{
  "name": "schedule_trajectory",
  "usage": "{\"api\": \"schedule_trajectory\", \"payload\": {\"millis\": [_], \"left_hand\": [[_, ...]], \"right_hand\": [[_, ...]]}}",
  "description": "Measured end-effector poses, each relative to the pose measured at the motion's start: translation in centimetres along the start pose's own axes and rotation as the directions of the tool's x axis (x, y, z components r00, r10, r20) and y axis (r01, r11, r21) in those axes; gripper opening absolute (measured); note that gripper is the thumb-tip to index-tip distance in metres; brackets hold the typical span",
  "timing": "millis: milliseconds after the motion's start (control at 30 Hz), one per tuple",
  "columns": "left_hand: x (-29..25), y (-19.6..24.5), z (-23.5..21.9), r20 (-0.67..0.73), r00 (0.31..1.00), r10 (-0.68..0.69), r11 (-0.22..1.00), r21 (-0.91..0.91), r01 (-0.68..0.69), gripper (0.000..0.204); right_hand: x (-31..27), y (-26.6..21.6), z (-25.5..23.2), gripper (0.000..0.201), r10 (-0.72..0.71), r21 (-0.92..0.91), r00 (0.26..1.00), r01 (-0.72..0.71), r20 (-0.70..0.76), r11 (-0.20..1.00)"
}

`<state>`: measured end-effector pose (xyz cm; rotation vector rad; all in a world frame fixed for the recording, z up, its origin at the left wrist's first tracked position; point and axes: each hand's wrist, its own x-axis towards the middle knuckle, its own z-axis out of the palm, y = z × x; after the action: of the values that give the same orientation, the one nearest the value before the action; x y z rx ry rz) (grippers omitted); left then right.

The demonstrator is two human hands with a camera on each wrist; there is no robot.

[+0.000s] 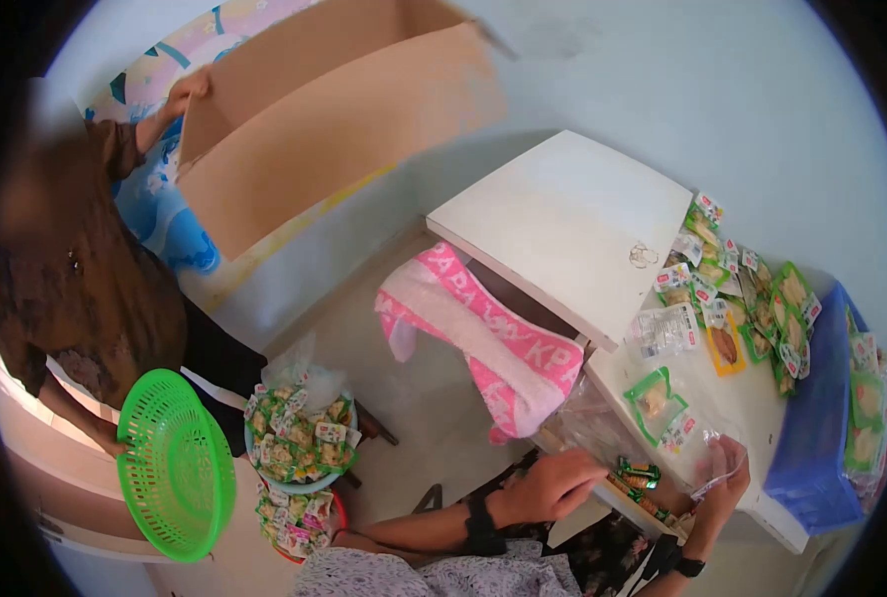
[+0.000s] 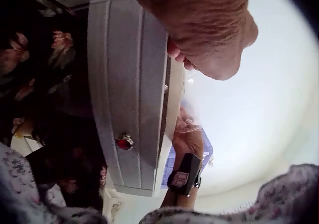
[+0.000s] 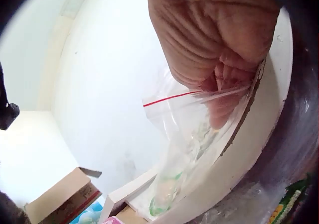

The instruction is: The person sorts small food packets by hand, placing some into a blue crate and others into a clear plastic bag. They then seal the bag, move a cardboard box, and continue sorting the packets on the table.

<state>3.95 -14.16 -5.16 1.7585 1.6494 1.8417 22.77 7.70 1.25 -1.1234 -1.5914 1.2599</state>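
In the head view my right hand [image 1: 724, 468] pinches a clear zip bag [image 1: 707, 478] at the edge of the white table. The right wrist view shows the bag's red strip [image 3: 169, 99] beside my curled fingers and thumb. My left hand [image 1: 553, 485] hangs over the open drawer with its fingers bent and nothing visible in them; in the left wrist view the back of this hand [image 2: 204, 30] covers most of its fingers. Inside the drawer [image 1: 653, 509] lie small green-and-gold packets [image 1: 640, 472]. A green-edged snack packet [image 1: 655, 406] lies on the table near the right hand.
Packets [image 1: 707, 269] are heaped by a blue basket [image 1: 812, 428]. A pink towel [image 1: 493, 348] hangs off the raised white board [image 1: 573, 224]. At left a person [image 1: 85, 289] holds a cardboard box [image 1: 334, 139] and a green basket [image 1: 175, 463]. Full basins [image 1: 299, 438] stand below.
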Motion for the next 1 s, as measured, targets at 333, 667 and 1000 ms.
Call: {"api": "schedule_trajectory", "payload": {"millis": [333,667,1000], "left_hand": [[0.4,2.7,-3.5,-0.077,0.992,0.099,0.974,0.209,-0.081,0.026],[14.3,5.3,-22.1,-0.539,0.738,0.406,0.634,0.748,0.197,0.082],[20.7,3.9,-20.4,-0.407,0.887,0.220,0.815,0.576,0.063,0.112]], "right_hand": [[0.3,0.8,0.5,0.018,-0.069,-0.046,0.997,0.067,-0.043,0.997],[0.6,2.7,0.7,0.015,-0.182,0.107,0.982,0.187,-0.052,0.977],[0.3,3.4,1.0,0.013,-0.180,0.124,0.983,0.181,-0.019,0.976]]}}
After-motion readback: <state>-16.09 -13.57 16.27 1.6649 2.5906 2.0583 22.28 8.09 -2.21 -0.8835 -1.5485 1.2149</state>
